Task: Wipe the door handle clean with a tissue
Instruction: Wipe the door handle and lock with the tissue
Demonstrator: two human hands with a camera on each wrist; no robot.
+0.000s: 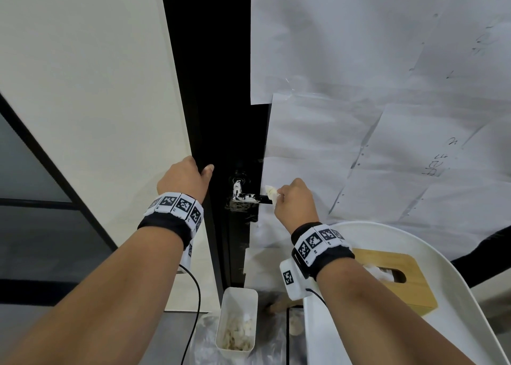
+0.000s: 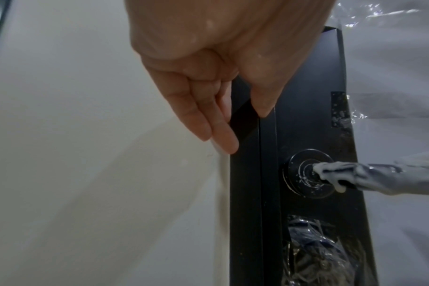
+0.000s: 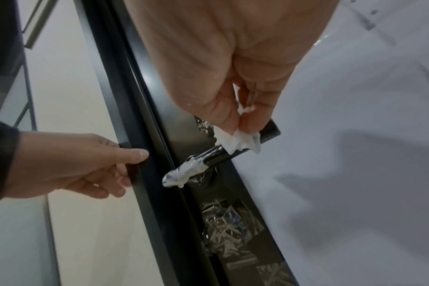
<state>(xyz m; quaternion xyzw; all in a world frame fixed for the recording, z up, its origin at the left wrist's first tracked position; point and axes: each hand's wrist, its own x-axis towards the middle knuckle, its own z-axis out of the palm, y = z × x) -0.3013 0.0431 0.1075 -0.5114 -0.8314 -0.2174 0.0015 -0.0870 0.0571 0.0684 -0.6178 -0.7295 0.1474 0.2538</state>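
A black lever door handle (image 1: pixel 249 196) (image 2: pixel 343 174) (image 3: pixel 208 157) sticks out of a black door, smeared with white paste along its inner half. My right hand (image 1: pixel 279 196) (image 3: pixel 243 125) pinches a crumpled white tissue (image 1: pixel 271 191) (image 3: pixel 235 141) around the handle's outer end. My left hand (image 1: pixel 193 171) (image 2: pixel 233 123) (image 3: pixel 125 166) holds the black door edge to the left of the handle, fingers on one side and thumb on the other.
White paper sheets (image 1: pixel 373 88) are taped over the door. A wooden tissue box (image 1: pixel 398 279) sits on a white tray (image 1: pixel 456 295) at lower right. On the floor below the handle stands a white bin (image 1: pixel 237 320) of used tissues. Crumpled clear tape (image 2: pixel 314 251) covers the lock area.
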